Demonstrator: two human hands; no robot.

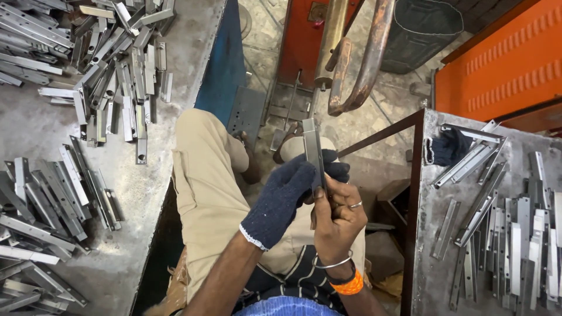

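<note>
Both hands hold one metal strip (312, 147) upright over the lap, between the two benches. The strip is a narrow, grey, folded length of sheet metal, dull with a brighter face toward the camera; its top end stands clear above the fingers and its lower part is hidden in the grip. The left hand (280, 199), in a dark blue knit glove with a pale cuff, wraps the strip from the left. The bare right hand (335, 217), with a ring and wrist bands, pinches its lower edge from the right, thumb pressed against it. Piles of like strips (111, 88) lie along the left bench (35, 131), reaching toward its right edge. More strips (509, 234) lie in rows on the right bench (433, 275), with a second dark glove (448, 147) near its far left corner.
</note>
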